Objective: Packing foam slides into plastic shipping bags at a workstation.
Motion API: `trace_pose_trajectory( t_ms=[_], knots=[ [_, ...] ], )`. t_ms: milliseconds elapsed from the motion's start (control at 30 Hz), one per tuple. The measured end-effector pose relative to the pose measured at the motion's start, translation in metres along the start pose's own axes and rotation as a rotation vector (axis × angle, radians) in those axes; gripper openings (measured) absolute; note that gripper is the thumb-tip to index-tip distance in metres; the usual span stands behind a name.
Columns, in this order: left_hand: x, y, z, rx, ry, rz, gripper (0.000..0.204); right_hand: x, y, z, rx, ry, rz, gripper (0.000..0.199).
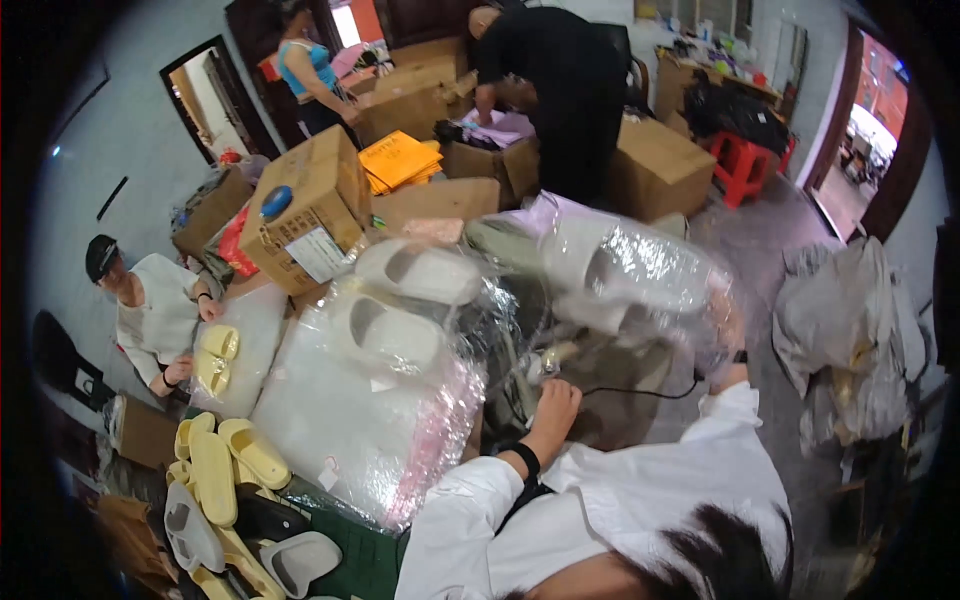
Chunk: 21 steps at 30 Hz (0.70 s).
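Observation:
My right hand (728, 318) grips the end of a clear plastic bag (690, 262) and holds it raised on the right. Inside the bag is a pair of off-white slippers (585, 268), blurred by motion. My left hand (556, 408) is closed below the bag, its fingers curled; whatever is in them cannot be made out. A small pale object (547, 362) shows just past its fingertips. Left of it, a second pair of off-white slippers (395, 335) lies in clear wrapping on a stack of clear plastic bags (335, 420).
Yellow and grey slippers (212, 475) are heaped at lower left. A co-worker (150, 300) handles yellow slippers (215, 360). Cardboard boxes (310, 205) and orange packages (400, 160) stand beyond. A black cord (650, 391) runs near my hands. Grey sacks (850, 340) sit at right.

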<state>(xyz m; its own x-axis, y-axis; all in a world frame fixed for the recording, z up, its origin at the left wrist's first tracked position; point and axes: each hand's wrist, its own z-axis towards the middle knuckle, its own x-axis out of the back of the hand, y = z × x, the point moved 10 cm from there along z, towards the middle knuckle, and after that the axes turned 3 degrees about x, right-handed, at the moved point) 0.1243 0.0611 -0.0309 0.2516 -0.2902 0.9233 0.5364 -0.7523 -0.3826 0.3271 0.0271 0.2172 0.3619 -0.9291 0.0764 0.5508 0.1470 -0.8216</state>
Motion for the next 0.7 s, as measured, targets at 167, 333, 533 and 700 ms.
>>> trace_pose_trajectory(
  t_ms=[167, 333, 533, 700],
  knots=[
    [0.009, -0.038, 0.014, 0.081, -0.077, -0.096, 0.027, -0.058, 0.093, 0.022, -0.234, -1.139, 0.188, 0.028],
    [-0.027, 0.032, -0.004, -0.309, 0.036, -0.361, 0.02, -0.092, 0.068, 0.042, -0.075, -1.229, 0.084, 0.03],
    [0.047, 0.008, -0.026, -0.319, -0.179, -0.781, 0.018, -0.1, 0.045, 0.04, 0.209, -1.132, -0.226, 0.023],
    [0.039, -0.001, -0.041, -0.295, -0.276, -0.801, 0.023, -0.15, 0.007, -0.066, 0.512, -1.02, -0.431, 0.022]
  ],
)
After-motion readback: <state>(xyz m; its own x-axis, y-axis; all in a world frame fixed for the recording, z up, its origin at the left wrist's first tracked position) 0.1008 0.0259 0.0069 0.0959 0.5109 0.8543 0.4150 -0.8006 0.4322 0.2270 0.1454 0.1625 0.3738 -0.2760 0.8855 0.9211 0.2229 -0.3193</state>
